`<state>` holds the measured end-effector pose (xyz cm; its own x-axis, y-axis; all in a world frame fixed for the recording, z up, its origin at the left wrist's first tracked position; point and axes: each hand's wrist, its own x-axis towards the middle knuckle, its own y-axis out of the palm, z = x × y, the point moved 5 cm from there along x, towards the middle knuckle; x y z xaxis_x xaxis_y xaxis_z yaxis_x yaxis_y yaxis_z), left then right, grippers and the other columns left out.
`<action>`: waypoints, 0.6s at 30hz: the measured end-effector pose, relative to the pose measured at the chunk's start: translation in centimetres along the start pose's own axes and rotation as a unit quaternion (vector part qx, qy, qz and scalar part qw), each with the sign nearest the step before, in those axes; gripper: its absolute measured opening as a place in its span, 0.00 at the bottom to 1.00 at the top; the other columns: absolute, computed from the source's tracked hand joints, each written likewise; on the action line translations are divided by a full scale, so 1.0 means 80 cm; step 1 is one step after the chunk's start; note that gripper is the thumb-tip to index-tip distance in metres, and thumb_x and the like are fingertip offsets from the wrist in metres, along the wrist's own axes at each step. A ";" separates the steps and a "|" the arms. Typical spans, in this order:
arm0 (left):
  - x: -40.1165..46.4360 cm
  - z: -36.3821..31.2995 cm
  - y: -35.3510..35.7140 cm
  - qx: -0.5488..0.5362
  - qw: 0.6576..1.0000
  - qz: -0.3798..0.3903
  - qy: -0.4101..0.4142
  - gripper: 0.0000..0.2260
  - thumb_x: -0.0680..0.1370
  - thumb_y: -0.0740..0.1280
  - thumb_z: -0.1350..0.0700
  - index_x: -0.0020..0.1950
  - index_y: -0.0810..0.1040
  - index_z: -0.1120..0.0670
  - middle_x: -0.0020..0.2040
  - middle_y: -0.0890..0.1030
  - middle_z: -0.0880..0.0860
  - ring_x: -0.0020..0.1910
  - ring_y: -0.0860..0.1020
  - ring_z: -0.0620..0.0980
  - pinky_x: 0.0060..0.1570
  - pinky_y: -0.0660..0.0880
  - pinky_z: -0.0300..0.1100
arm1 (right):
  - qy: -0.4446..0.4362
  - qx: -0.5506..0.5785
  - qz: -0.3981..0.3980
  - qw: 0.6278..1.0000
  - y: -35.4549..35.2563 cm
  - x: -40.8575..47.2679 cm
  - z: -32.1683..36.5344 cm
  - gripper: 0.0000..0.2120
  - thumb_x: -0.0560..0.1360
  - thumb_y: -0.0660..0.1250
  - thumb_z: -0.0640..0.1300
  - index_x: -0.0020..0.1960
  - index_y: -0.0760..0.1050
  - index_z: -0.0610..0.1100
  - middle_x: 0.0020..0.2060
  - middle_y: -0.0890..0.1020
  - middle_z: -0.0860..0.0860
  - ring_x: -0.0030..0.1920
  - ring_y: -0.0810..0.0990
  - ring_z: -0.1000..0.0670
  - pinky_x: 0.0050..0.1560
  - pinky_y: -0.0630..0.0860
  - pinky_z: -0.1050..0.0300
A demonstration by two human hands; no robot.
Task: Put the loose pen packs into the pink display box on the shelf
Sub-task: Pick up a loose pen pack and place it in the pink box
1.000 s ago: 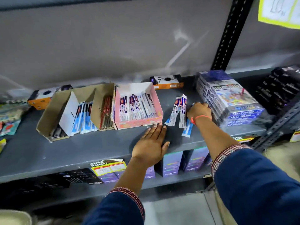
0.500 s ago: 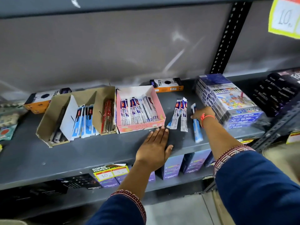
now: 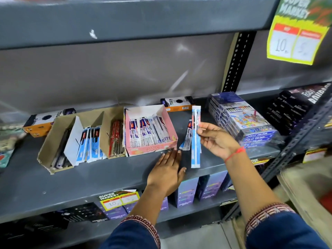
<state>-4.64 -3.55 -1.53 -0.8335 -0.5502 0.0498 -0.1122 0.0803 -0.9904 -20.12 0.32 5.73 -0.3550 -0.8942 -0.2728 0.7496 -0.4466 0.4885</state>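
Observation:
The pink display box (image 3: 171, 126) stands on the grey shelf (image 3: 89, 178) with several white and blue pen packs lying inside. My right hand (image 3: 218, 139) pinches a long blue and white pen pack (image 3: 195, 141) and holds it upright above the shelf, just right of the box. Behind that pack, loose pen packs (image 3: 186, 139) lie on the shelf next to the box's right wall. My left hand (image 3: 167, 169) rests flat on the shelf, fingers spread, fingertips touching the box's front right corner.
A brown cardboard box (image 3: 53, 146) with pens sits left of the pink box. A wrapped stack of colour boxes (image 3: 240, 117) stands to the right, black packs (image 3: 294, 108) beyond it. Orange and black boxes (image 3: 177, 103) sit at the back. A price tag (image 3: 296, 33) hangs top right.
My right hand has lifted one blue pen pack off the shelf and turned it upright. My left hand has stayed flat at the box's front corner.

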 end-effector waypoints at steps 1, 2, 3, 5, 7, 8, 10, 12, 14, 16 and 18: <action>0.000 0.000 0.000 0.001 1.000 0.002 0.001 0.26 0.81 0.45 0.46 0.75 0.42 0.56 0.77 0.47 0.55 0.75 0.44 0.50 0.72 0.40 0.43 | -0.001 -0.002 0.007 1.000 0.003 -0.001 -0.001 0.14 0.74 0.57 0.24 0.43 0.76 0.40 0.25 0.84 0.50 0.26 0.83 0.57 0.30 0.80 0.67; 0.000 0.001 0.000 0.000 1.000 0.001 0.002 0.26 0.81 0.45 0.46 0.75 0.42 0.56 0.77 0.48 0.55 0.75 0.45 0.51 0.72 0.41 0.43 | -0.006 -0.008 0.014 1.000 0.003 0.001 -0.004 0.15 0.74 0.58 0.24 0.44 0.76 0.41 0.25 0.85 0.50 0.27 0.83 0.57 0.30 0.80 0.68; -0.001 0.001 0.000 0.001 1.000 -0.001 0.004 0.26 0.81 0.45 0.46 0.75 0.42 0.56 0.77 0.48 0.55 0.75 0.45 0.51 0.72 0.41 0.43 | -0.009 -0.009 0.021 1.000 0.005 0.001 -0.004 0.15 0.73 0.58 0.23 0.44 0.77 0.41 0.27 0.85 0.51 0.27 0.83 0.57 0.31 0.80 0.67; -0.001 0.000 -0.001 0.003 1.000 -0.006 0.008 0.26 0.81 0.45 0.46 0.75 0.42 0.56 0.77 0.48 0.55 0.75 0.46 0.51 0.72 0.41 0.43 | -0.014 -0.015 0.025 0.999 0.006 0.001 -0.005 0.16 0.72 0.58 0.23 0.44 0.77 0.41 0.28 0.86 0.51 0.28 0.84 0.57 0.33 0.80 0.67; -0.001 0.001 0.000 0.001 1.000 -0.009 0.008 0.26 0.82 0.45 0.46 0.75 0.43 0.56 0.77 0.49 0.55 0.75 0.46 0.51 0.72 0.42 0.44 | -0.017 -0.026 0.024 0.999 0.008 0.003 -0.004 0.17 0.72 0.58 0.23 0.44 0.78 0.42 0.28 0.86 0.51 0.28 0.84 0.57 0.33 0.80 0.67; -0.001 0.001 0.000 0.000 1.000 -0.010 0.009 0.26 0.81 0.45 0.46 0.75 0.43 0.56 0.77 0.49 0.55 0.75 0.46 0.51 0.72 0.42 0.44 | -0.017 -0.030 0.027 0.999 0.010 0.003 -0.004 0.17 0.72 0.59 0.23 0.44 0.78 0.42 0.27 0.85 0.51 0.28 0.84 0.57 0.32 0.80 0.67; 0.000 0.001 0.000 -0.003 1.000 -0.011 0.009 0.26 0.81 0.46 0.46 0.75 0.43 0.57 0.77 0.49 0.55 0.75 0.46 0.51 0.72 0.42 0.44 | -0.017 -0.043 0.032 0.998 0.013 0.002 -0.003 0.17 0.72 0.59 0.23 0.44 0.78 0.42 0.27 0.86 0.51 0.28 0.84 0.57 0.31 0.80 0.68; -0.001 0.002 -0.001 -0.007 1.000 -0.014 0.010 0.26 0.81 0.46 0.46 0.75 0.42 0.57 0.77 0.48 0.55 0.75 0.46 0.51 0.72 0.42 0.44 | -0.016 -0.051 0.032 0.998 0.018 0.000 -0.003 0.17 0.72 0.59 0.23 0.44 0.78 0.42 0.27 0.86 0.52 0.28 0.84 0.57 0.30 0.80 0.68; -0.002 0.002 -0.003 -0.006 1.000 -0.013 0.012 0.26 0.82 0.46 0.46 0.75 0.42 0.56 0.77 0.48 0.55 0.75 0.46 0.52 0.72 0.42 0.44 | -0.016 -0.056 0.037 0.998 0.026 0.000 -0.003 0.16 0.72 0.59 0.23 0.44 0.78 0.41 0.27 0.86 0.52 0.27 0.84 0.58 0.29 0.79 0.68; -0.003 0.002 -0.004 -0.020 1.000 -0.009 0.012 0.26 0.82 0.46 0.46 0.75 0.43 0.56 0.77 0.48 0.56 0.75 0.46 0.52 0.72 0.43 0.45 | -0.017 -0.058 0.050 0.997 0.042 0.000 -0.001 0.16 0.73 0.59 0.23 0.44 0.77 0.41 0.27 0.86 0.52 0.27 0.84 0.58 0.30 0.79 0.69; -0.008 0.007 -0.008 -0.036 0.999 -0.008 0.004 0.26 0.82 0.48 0.45 0.75 0.50 0.58 0.77 0.52 0.57 0.75 0.49 0.53 0.72 0.44 0.44 | -0.019 -0.060 0.070 0.996 0.069 0.004 0.002 0.16 0.72 0.59 0.23 0.44 0.77 0.42 0.26 0.85 0.52 0.27 0.83 0.58 0.30 0.80 0.69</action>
<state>-3.71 -3.68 -1.00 -0.8360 -0.5446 0.0671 -0.1636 0.1305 -0.9779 -16.15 -2.40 8.46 -0.2609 -0.9492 -0.1758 0.8539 -0.3119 0.4166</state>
